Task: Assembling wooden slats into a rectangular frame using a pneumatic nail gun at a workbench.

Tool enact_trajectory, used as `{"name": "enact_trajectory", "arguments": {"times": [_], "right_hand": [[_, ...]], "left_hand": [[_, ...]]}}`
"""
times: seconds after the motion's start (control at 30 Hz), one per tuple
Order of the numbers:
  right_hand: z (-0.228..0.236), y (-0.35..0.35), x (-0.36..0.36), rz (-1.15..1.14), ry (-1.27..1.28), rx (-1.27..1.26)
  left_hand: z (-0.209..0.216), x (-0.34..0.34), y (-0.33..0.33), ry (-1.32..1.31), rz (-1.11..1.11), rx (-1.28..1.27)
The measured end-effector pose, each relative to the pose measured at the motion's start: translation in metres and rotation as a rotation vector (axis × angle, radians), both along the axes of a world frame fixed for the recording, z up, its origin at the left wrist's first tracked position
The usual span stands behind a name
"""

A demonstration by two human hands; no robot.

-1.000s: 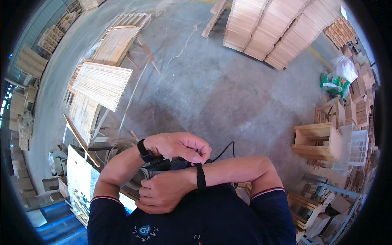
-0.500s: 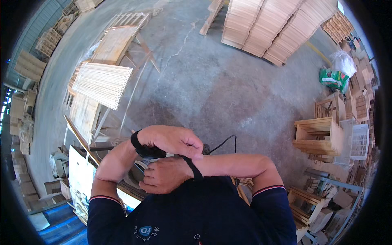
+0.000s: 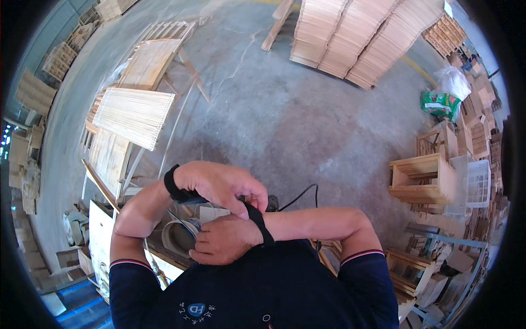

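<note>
My left hand reaches across in front of my chest. Its thumb and fingers pinch a black wrist strap worn on my right wrist. My right hand lies below it, palm toward my body, its fingers loosely bent and apart with nothing seen in them. Another black band circles my left wrist, with a dark piece on its underside. Beside my right fingertips stands a round, open container with a pale rim, partly hidden by that hand. A black cable loops out beyond my right wrist.
Thin wooden strips lie on a wooden workbench at the left. Tall stacks of wooden slats stand ahead. To the right are a wooden crate, a white plastic basket and a green bag.
My left hand has shifted slightly left, and its fingers have lifted the strap at my right wrist. More of the round container shows between my arms. The view has turned a little.
</note>
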State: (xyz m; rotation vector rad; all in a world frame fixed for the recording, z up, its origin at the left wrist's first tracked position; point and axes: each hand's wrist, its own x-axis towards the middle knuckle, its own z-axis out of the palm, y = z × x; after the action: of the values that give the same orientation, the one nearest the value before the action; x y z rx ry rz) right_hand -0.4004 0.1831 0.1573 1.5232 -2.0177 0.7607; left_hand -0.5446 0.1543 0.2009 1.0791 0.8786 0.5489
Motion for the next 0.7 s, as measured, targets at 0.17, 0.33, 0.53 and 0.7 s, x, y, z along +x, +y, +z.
{"name": "enact_trajectory", "arguments": {"times": [0.17, 0.33, 0.53, 0.7], "right_hand": [[0.004, -0.002, 0.004, -0.032, 0.009, -0.022], [0.016, 0.008, 0.0, -0.081, 0.021, -0.028], [0.037, 0.011, 0.012, 0.044, -0.202, -0.093], [0.044, 0.012, 0.02, 0.042, -0.313, -0.09]], "left_hand": [[0.009, 0.003, 0.001, 0.135, -0.072, 0.135], [0.019, 0.01, -0.002, 0.108, 0.035, 0.175], [0.021, 0.015, 0.004, 0.18, -0.03, 0.505], [0.024, 0.027, 0.003, 0.311, -0.037, 0.726]]}}
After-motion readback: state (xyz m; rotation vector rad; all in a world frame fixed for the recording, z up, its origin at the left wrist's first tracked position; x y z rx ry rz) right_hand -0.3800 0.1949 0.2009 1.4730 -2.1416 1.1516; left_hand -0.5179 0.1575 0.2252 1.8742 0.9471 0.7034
